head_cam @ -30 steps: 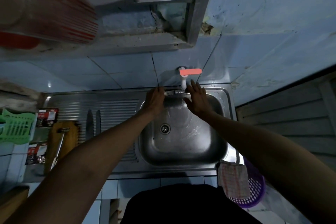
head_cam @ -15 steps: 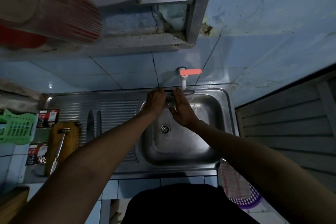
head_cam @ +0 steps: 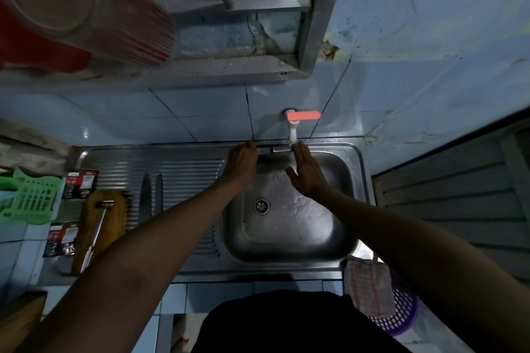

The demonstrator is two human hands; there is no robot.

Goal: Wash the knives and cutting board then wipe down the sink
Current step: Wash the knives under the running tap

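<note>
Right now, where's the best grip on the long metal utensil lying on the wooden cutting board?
Grip the long metal utensil by its slim shaft near the middle, coming from above: it lies flat along the wooden cutting board, head toward the wall, with both long sides exposed for fingers.

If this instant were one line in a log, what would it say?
left hand: on back rim of steel sink | right hand: open under white tap | two knives: on drainboard

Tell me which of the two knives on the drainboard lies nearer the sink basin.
The right-hand knife: it lies on the basin side of the drainboard, with the other knife beside it toward the wooden cutting board.
</note>
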